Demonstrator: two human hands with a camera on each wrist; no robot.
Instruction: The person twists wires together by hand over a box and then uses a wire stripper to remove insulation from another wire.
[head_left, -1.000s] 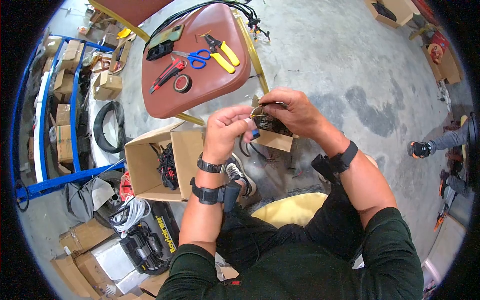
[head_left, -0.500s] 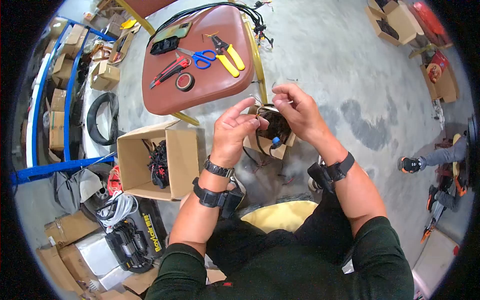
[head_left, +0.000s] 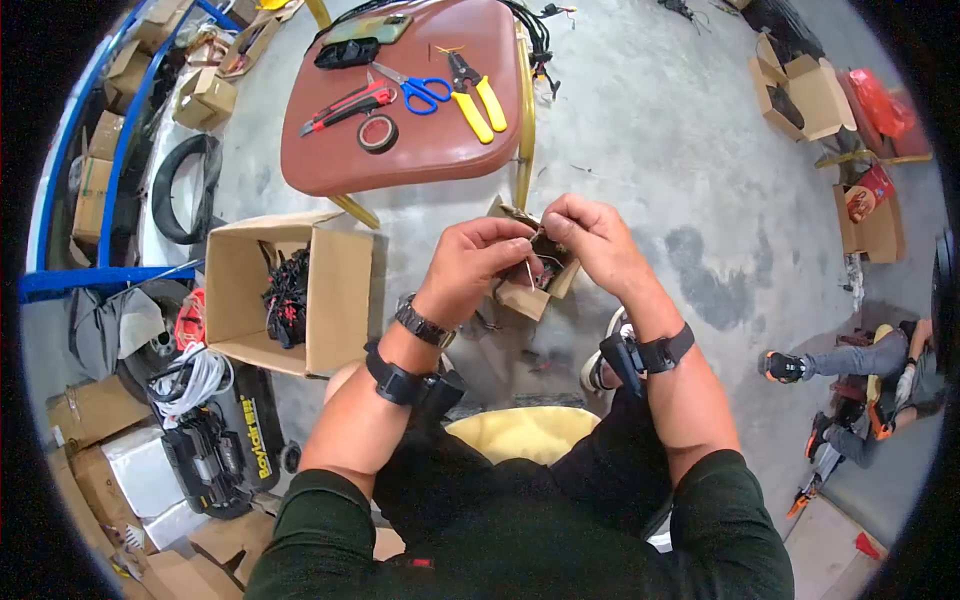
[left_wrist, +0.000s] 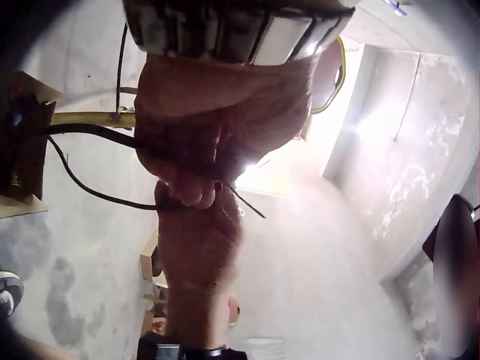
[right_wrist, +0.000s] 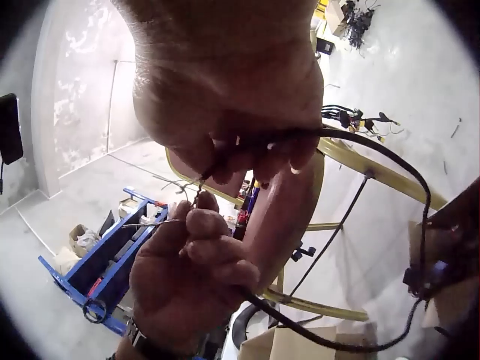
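Note:
My left hand point(head_left: 468, 262) and right hand point(head_left: 597, 243) meet over a small cardboard box point(head_left: 522, 301) on the floor. In the right wrist view, the left fingers pinch thin wires point(right_wrist: 197, 193) whose bare ends are twisted together, and a black cable point(right_wrist: 426, 180) loops down from the hands. The right hand also holds a stretch of black cable, its fingertips right at the wires. A thin wire end point(left_wrist: 247, 202) sticks out past the fingers in the left wrist view.
Ahead, a brown chair seat point(head_left: 420, 165) carries yellow-handled wire strippers point(head_left: 477, 103), blue scissors point(head_left: 424, 95), a red utility knife point(head_left: 346, 108) and a tape roll point(head_left: 377, 133). An open cardboard box point(head_left: 340, 300) of black cables stands left. Another person's leg point(head_left: 840, 364) shows at right.
The right hand stood apart with its fingers spread half a second ago; now it is back against the wires beside the left fingers. The head view has shifted, moving the chair up.

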